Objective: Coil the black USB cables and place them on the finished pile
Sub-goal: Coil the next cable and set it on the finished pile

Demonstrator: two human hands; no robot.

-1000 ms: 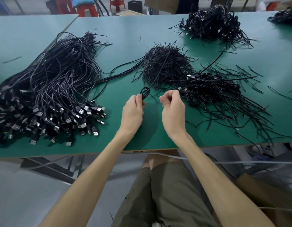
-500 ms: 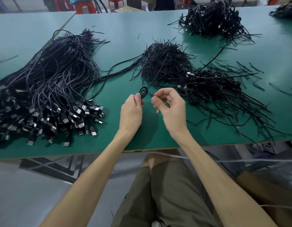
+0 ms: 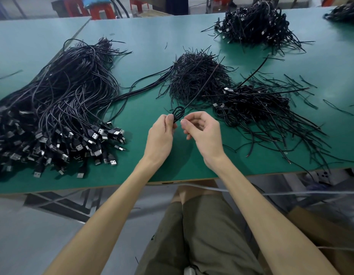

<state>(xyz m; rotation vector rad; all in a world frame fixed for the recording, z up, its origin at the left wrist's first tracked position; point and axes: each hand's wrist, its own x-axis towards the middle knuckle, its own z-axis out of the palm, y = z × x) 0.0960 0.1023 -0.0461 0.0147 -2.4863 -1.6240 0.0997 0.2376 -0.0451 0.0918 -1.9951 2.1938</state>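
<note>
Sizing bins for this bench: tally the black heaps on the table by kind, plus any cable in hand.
Straight-cable heap, plugs fanned out: 1
Short-strand heap: 1
Tangled cable heaps, one cut off at the frame edge: 3
Cable being coiled: 1
Total: 6

A green table (image 3: 172,32) fills the upper frame, meeting a second table (image 3: 33,36) at upper left, with red stools (image 3: 101,11) along the top, grey floor (image 3: 23,235) at lower left and cardboard (image 3: 321,225) at lower right.
</note>
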